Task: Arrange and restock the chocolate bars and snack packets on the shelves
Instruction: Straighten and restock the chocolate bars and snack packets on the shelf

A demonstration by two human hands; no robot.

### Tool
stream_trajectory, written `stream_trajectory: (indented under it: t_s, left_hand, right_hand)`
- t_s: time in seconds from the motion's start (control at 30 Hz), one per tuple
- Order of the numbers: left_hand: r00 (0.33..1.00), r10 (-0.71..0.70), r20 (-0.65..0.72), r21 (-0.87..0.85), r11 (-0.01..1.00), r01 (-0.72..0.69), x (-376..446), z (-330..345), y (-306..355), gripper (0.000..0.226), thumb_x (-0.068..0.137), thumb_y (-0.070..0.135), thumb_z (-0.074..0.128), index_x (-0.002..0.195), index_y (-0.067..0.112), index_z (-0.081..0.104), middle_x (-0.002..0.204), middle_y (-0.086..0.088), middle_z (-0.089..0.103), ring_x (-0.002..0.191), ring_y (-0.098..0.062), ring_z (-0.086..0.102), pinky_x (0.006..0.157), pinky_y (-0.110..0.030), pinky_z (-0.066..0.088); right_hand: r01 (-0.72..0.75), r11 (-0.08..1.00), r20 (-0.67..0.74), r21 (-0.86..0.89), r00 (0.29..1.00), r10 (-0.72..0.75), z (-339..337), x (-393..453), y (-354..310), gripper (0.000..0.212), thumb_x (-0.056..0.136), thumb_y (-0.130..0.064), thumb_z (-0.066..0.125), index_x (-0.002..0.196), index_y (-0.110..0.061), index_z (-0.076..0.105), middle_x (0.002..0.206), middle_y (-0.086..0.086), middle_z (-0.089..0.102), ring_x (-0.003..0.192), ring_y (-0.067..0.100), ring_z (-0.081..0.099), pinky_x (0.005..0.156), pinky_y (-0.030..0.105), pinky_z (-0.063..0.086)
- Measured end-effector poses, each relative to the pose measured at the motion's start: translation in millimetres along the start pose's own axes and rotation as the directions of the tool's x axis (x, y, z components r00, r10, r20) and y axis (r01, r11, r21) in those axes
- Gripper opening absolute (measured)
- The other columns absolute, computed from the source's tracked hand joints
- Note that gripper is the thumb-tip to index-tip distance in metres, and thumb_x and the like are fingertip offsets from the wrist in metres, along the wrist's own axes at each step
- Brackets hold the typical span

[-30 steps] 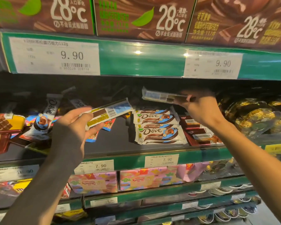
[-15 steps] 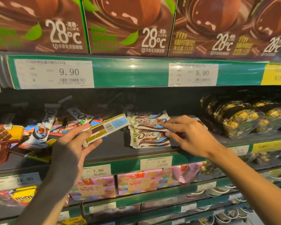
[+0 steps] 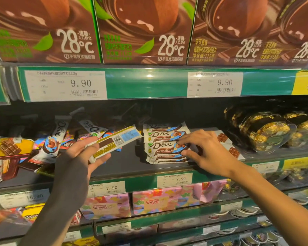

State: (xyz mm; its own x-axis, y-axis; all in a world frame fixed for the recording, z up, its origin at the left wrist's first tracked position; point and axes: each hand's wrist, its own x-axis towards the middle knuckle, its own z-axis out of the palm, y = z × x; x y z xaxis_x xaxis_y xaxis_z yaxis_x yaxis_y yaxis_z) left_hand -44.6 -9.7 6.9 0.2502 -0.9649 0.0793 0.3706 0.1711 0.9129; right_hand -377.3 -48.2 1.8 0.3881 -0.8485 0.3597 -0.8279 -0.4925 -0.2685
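At the far left, loose white Dove bars point(image 3: 58, 139) lie in a disorderly pile, partly cut off by the edge. Your left hand point(image 3: 82, 155) pinches one long chocolate bar with a yellow, brown and blue back point(image 3: 114, 142); its long axis rises toward the right, barcode side facing you. Next, on the dark metal shelf point(image 3: 128, 162), a stack of Dove bars point(image 3: 164, 144) lies crosswise, four visible. Your right hand point(image 3: 205, 151) touches its right end with spread fingers, holding nothing. The lower bars are hard to count.
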Motion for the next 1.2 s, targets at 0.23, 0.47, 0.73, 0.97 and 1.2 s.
stream_trajectory:
  t_s: [0.23, 0.47, 0.73, 0.97, 1.2]
  left_hand:
    - [0.992, -0.120, -0.030, -0.004, 0.993, 0.120, -12.1, 29.9, 0.2, 0.018, 0.090, -0.003, 0.059, 0.105, 0.003, 0.067, 0.099, -0.012, 0.073, 0.092, -0.021, 0.073, 0.070, -0.033, 0.060]
    - [0.919, -0.382, 0.099, -0.212, 0.894, 0.395, -26.1, 66.7, -1.1, 0.019, 0.089, -0.001, 0.057, 0.103, -0.001, 0.070, 0.096, -0.016, 0.073, 0.077, -0.020, 0.071, 0.058, -0.025, 0.058]
    - [0.845, -0.480, 0.235, -0.009, 0.868, 0.496, -22.6, 78.3, 10.1, 0.038, 0.075, 0.028, 0.070, 0.103, 0.002, 0.072, 0.096, -0.023, 0.072, 0.076, -0.028, 0.072, 0.062, -0.032, 0.061]
    - [0.972, -0.110, 0.210, 0.507, 0.862, -0.012, -15.8, 73.2, 0.0, 0.022, 0.096, 0.033, 0.056, 0.098, 0.017, 0.072, 0.089, 0.002, 0.074, 0.084, -0.012, 0.071, 0.073, -0.023, 0.058]
    - [0.921, 0.108, 0.373, 0.791, 0.482, -0.377, -14.3, 51.6, -40.2, 0.010, 0.088, 0.033, 0.069, 0.095, 0.032, 0.063, 0.088, 0.023, 0.064, 0.084, 0.008, 0.059, 0.071, -0.016, 0.049]
  right_hand:
    - [-0.100, 0.964, -0.131, 0.246, 0.982, 0.136, -7.4, -1.9, -23.8, 0.038, 0.084, -0.051, 0.066, 0.118, -0.037, 0.060, 0.118, -0.021, 0.059, 0.115, 0.002, 0.050, 0.098, 0.040, 0.045]
    - [-0.035, 0.848, -0.112, 0.529, 0.988, 0.111, -18.7, -2.2, -60.7, 0.068, 0.080, -0.032, 0.079, 0.139, -0.033, 0.044, 0.138, -0.017, 0.050, 0.126, 0.008, 0.052, 0.101, 0.032, 0.047]
    - [-0.103, 0.637, -0.028, 0.764, 0.981, 0.192, -32.6, 0.3, -59.8, 0.023, 0.083, -0.022, 0.070, 0.104, -0.013, 0.071, 0.098, 0.004, 0.076, 0.090, 0.026, 0.072, 0.074, 0.035, 0.061]
    - [-0.226, 0.303, 0.105, 0.926, 0.924, 0.366, -44.2, 12.2, -55.8, 0.025, 0.090, -0.008, 0.065, 0.107, 0.010, 0.064, 0.093, 0.023, 0.074, 0.080, 0.027, 0.072, 0.063, 0.023, 0.057]
    - [-0.346, 0.371, 0.129, 0.862, 0.857, 0.498, -51.2, 30.2, -36.3, 0.026, 0.096, -0.011, 0.059, 0.104, 0.013, 0.065, 0.087, 0.026, 0.066, 0.078, 0.031, 0.060, 0.063, 0.022, 0.055]
